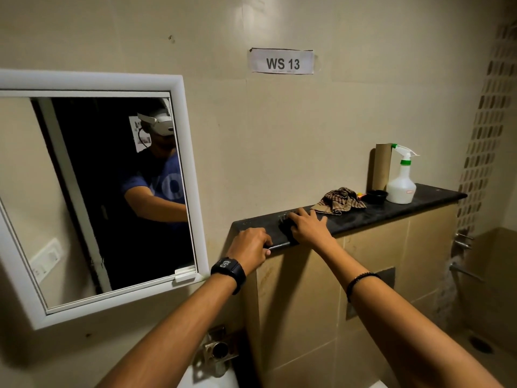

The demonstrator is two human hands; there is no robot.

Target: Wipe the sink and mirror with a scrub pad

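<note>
Black on black: dark scrub pad lying on the black stone worktop, near its left end.
Your right hand lies flat on the pad, fingers straight and spread. Your left hand grips the worktop's front edge, fingers curled over it. Crumpled checked cloth just beyond the right hand; white plastic spray bottle farther right. On the wall at left, the white-framed mirror.

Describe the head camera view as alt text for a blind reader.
A person's right hand presses a dark scrub pad on a black ledge, while the left hand grips its edge. A mirror hangs left; a spray bottle stands farther along.
</note>
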